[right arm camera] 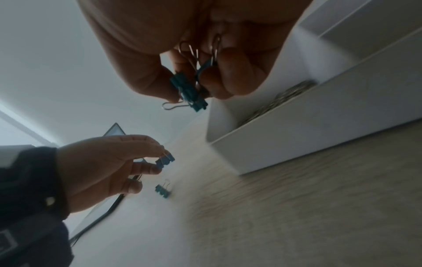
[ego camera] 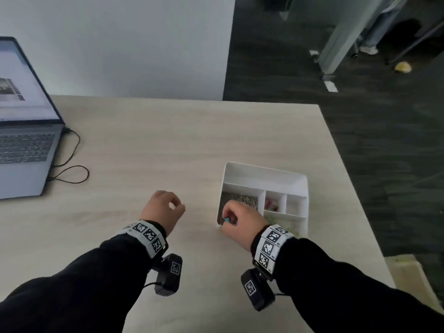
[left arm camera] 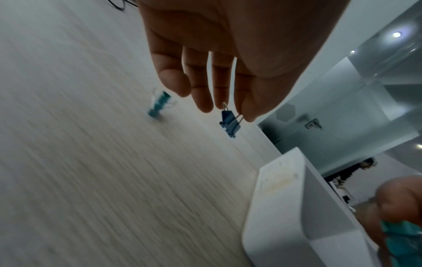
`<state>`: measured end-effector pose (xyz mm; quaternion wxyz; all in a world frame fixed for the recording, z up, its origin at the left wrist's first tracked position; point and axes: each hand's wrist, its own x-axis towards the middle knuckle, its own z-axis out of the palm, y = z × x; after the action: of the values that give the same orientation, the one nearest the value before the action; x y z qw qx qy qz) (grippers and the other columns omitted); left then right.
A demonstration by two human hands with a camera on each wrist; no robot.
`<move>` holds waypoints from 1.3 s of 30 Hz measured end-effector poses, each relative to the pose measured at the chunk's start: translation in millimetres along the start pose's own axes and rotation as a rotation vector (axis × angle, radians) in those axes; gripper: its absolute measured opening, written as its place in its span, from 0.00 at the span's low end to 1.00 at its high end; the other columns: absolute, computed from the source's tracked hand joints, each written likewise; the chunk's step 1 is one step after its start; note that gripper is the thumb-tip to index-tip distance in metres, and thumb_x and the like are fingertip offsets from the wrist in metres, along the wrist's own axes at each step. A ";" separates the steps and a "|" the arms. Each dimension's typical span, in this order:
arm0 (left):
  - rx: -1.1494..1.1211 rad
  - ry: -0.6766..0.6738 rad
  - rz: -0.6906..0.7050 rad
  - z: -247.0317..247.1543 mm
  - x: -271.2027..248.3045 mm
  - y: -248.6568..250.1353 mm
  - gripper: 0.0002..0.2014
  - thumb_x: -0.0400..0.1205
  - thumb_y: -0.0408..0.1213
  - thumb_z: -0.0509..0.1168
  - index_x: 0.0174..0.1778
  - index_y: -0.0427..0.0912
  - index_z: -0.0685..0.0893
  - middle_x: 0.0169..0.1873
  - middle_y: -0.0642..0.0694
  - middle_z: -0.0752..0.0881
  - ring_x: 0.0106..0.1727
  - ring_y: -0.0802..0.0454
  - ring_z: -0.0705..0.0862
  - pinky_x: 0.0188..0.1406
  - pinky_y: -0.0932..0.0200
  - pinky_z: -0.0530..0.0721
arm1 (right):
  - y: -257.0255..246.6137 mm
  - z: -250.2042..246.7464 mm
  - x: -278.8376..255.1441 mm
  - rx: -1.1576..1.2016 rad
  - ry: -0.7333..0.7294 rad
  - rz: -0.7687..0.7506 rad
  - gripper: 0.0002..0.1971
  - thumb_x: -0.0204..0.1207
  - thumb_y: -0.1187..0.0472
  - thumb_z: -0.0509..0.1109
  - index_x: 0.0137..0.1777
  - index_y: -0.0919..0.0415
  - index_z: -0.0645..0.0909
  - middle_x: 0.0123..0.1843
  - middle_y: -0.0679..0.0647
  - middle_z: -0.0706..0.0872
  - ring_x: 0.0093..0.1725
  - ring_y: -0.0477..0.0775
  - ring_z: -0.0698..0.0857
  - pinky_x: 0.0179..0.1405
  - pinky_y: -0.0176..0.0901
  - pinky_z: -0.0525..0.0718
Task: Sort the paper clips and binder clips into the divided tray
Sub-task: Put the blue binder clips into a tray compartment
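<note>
A teal binder clip (right arm camera: 163, 190) lies loose on the surface (ego camera: 156, 145), left of the divided tray (ego camera: 303, 188). The left hand (ego camera: 163, 210) pinches 1 blue binder clip (left arm camera: 230, 122) by its wire handle; the right hand (ego camera: 240, 222), at the tray's near-left corner, grips a teal bunch (right arm camera: 189, 90). Best to release each load low inside 1 compartment, away from the paper clips (ego camera: 245, 200), then fetch the loose one.
</note>
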<state>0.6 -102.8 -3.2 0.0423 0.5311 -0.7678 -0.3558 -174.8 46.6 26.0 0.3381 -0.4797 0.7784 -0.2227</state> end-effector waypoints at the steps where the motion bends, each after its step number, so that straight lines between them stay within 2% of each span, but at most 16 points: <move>1: -0.008 -0.005 0.020 5.2 -1.1 9.9 0.09 0.74 0.45 0.73 0.32 0.51 0.81 0.50 0.53 0.79 0.40 0.55 0.84 0.47 0.55 0.82 | 7.0 -6.1 -5.4 0.011 0.020 -0.006 0.04 0.69 0.61 0.67 0.42 0.52 0.77 0.38 0.49 0.79 0.33 0.44 0.74 0.33 0.34 0.72; 3: -0.019 -0.022 0.080 15.9 -4.3 34.8 0.09 0.73 0.48 0.74 0.32 0.53 0.82 0.46 0.55 0.80 0.39 0.59 0.83 0.45 0.55 0.81 | 20.4 -17.6 -14.9 0.027 0.054 -0.003 0.04 0.69 0.61 0.67 0.42 0.52 0.77 0.38 0.49 0.80 0.33 0.44 0.73 0.33 0.36 0.72; 6: -0.060 -0.077 0.161 33.2 -12.9 79.2 0.09 0.73 0.48 0.75 0.32 0.52 0.85 0.34 0.56 0.85 0.34 0.63 0.81 0.37 0.61 0.75 | 41.1 -36.6 -27.7 0.051 0.087 0.035 0.04 0.71 0.61 0.68 0.44 0.52 0.77 0.37 0.48 0.79 0.33 0.44 0.74 0.35 0.41 0.75; 9: -0.110 -0.156 0.199 55.8 -21.0 121.5 0.08 0.73 0.49 0.75 0.32 0.53 0.86 0.28 0.57 0.86 0.30 0.64 0.81 0.31 0.66 0.75 | 65.8 -57.5 -42.9 0.077 0.132 0.090 0.03 0.71 0.61 0.69 0.43 0.53 0.78 0.36 0.48 0.79 0.32 0.45 0.74 0.34 0.40 0.75; 15: -0.143 -0.268 0.217 109.4 -28.6 187.9 0.06 0.76 0.47 0.72 0.35 0.52 0.89 0.29 0.55 0.86 0.32 0.57 0.82 0.33 0.62 0.80 | 117.2 -96.1 -73.6 0.140 0.221 0.214 0.02 0.70 0.60 0.68 0.42 0.54 0.78 0.35 0.54 0.82 0.32 0.48 0.75 0.36 0.46 0.79; 18: -0.151 -0.287 0.218 128.8 -24.6 207.5 0.05 0.76 0.46 0.72 0.36 0.54 0.89 0.31 0.55 0.89 0.36 0.54 0.87 0.39 0.57 0.87 | 137.0 -107.0 -83.9 0.166 0.248 0.246 0.03 0.71 0.58 0.70 0.42 0.53 0.78 0.35 0.54 0.83 0.32 0.48 0.76 0.36 0.43 0.79; 21: -0.109 -0.300 0.230 137.9 -22.0 213.2 0.04 0.79 0.45 0.70 0.39 0.56 0.89 0.32 0.57 0.88 0.38 0.54 0.88 0.42 0.58 0.86 | 149.0 -112.6 -87.8 0.169 0.259 0.253 0.03 0.71 0.58 0.70 0.41 0.51 0.78 0.37 0.52 0.85 0.32 0.46 0.77 0.37 0.39 0.78; 24: -0.091 -0.255 0.201 134.3 -20.0 203.5 0.05 0.78 0.43 0.69 0.37 0.56 0.88 0.33 0.58 0.89 0.39 0.56 0.87 0.42 0.59 0.85 | 151.7 -114.6 -83.5 0.178 0.277 0.243 0.02 0.72 0.61 0.70 0.41 0.53 0.80 0.37 0.53 0.86 0.33 0.47 0.78 0.39 0.40 0.78; 27: -0.047 -0.156 0.215 115.4 -15.9 180.3 0.05 0.78 0.41 0.68 0.37 0.54 0.85 0.38 0.58 0.85 0.39 0.58 0.84 0.39 0.64 0.78 | 145.1 -113.7 -69.2 0.199 0.288 0.220 0.02 0.73 0.61 0.68 0.42 0.53 0.79 0.38 0.53 0.86 0.35 0.51 0.80 0.40 0.43 0.81; 30: 0.070 -0.004 0.226 84.9 -12.1 144.4 0.01 0.79 0.41 0.67 0.42 0.51 0.83 0.44 0.54 0.79 0.40 0.59 0.79 0.46 0.62 0.77 | 128.2 -110.8 -45.5 0.222 0.297 0.168 0.03 0.74 0.61 0.67 0.43 0.51 0.79 0.38 0.51 0.86 0.33 0.49 0.80 0.38 0.41 0.80; 31: 0.088 0.030 0.183 74.5 -11.2 129.5 0.01 0.78 0.40 0.67 0.43 0.50 0.83 0.46 0.52 0.78 0.42 0.56 0.79 0.48 0.60 0.77 | 120.2 -109.9 -36.5 0.219 0.299 0.141 0.04 0.74 0.62 0.66 0.43 0.51 0.79 0.37 0.49 0.85 0.33 0.48 0.80 0.37 0.41 0.80; 34: 0.154 0.042 -0.035 46.9 -8.3 79.6 0.08 0.78 0.43 0.67 0.53 0.52 0.82 0.56 0.50 0.77 0.44 0.55 0.80 0.47 0.57 0.76 | 96.1 -104.4 -8.1 0.202 0.285 0.085 0.06 0.77 0.63 0.64 0.43 0.52 0.80 0.35 0.45 0.83 0.29 0.44 0.77 0.33 0.39 0.77; 37: 0.223 0.000 -0.219 25.2 -7.9 35.5 0.18 0.77 0.44 0.67 0.64 0.53 0.77 0.68 0.47 0.70 0.37 0.55 0.81 0.43 0.57 0.78 | 73.1 -97.5 18.8 0.202 0.262 0.065 0.06 0.78 0.64 0.63 0.45 0.56 0.80 0.33 0.46 0.81 0.24 0.39 0.77 0.27 0.31 0.75; 39: 0.256 -0.012 -0.284 14.4 -9.4 12.0 0.22 0.77 0.42 0.66 0.69 0.52 0.75 0.70 0.46 0.67 0.34 0.54 0.82 0.41 0.58 0.78 | 62.6 -92.3 37.3 0.144 0.269 0.046 0.06 0.78 0.63 0.63 0.45 0.55 0.81 0.36 0.47 0.83 0.29 0.41 0.79 0.32 0.35 0.75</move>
<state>-11.1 -85.4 -3.9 -0.0807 0.6331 -0.7243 -0.2607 -292.0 42.7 34.4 0.2694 -0.4021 0.8094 -0.3325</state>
